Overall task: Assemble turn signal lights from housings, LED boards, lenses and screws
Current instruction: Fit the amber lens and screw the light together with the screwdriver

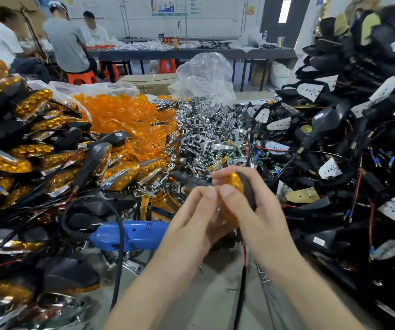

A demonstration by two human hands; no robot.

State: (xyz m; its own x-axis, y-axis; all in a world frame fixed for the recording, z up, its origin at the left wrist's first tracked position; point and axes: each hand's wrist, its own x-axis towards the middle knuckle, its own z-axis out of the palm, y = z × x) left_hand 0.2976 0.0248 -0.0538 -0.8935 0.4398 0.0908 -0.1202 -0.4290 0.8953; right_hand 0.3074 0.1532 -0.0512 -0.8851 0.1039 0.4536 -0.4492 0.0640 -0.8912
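Observation:
Both my hands hold one turn signal light at the table's middle: a black housing with an orange lens facing me and a black stalk pointing left. My right hand grips the housing from the right, thumb on the lens. My left hand pinches the lens edge from the left. A red and black wire hangs down from the light. Whether the lens is fully seated is hidden by my fingers.
A blue electric screwdriver lies left of my hands. Finished orange lights pile at the left, loose orange lenses and chrome reflectors behind, black housings with LED boards at the right. Loose screws lie near the front. Several people sit at a far table.

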